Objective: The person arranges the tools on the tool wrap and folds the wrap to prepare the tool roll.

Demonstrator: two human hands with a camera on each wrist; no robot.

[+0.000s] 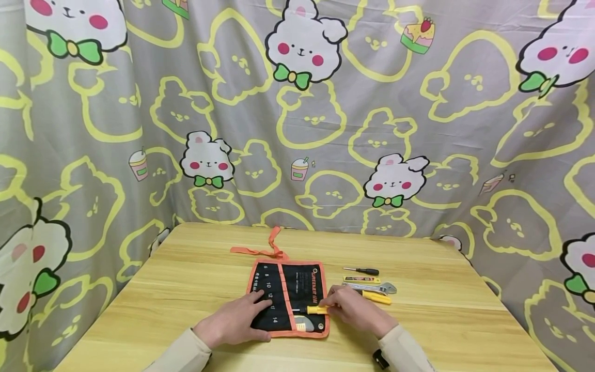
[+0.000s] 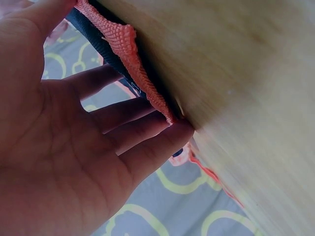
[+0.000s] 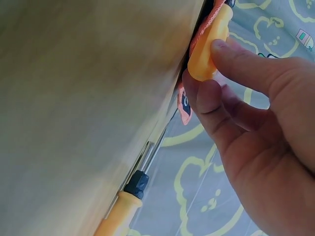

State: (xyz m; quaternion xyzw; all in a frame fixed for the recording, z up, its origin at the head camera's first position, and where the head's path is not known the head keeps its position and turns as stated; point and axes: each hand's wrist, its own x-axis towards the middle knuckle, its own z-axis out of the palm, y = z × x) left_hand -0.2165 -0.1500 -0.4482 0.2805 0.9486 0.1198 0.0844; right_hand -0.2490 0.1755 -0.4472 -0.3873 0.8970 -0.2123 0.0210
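Observation:
A black tool pouch with orange edging lies unrolled on the table. On its left part rests my left hand, fingers spread and extended. In the left wrist view its fingers touch the pouch's orange border. My right hand pinches the yellow handle end of a screwdriver at the pouch's right side. The screwdriver's shaft points left, toward the pocket edge; its tip is hidden. The right wrist view shows the thumb and fingers on the yellow handle. A grey-and-yellow handled tool sits in the pocket below.
Right of the pouch lie a small black-handled screwdriver, a yellow narrow case, an adjustable wrench and another yellow-handled screwdriver. Orange ties trail behind the pouch. A patterned curtain hangs past the table's far edge.

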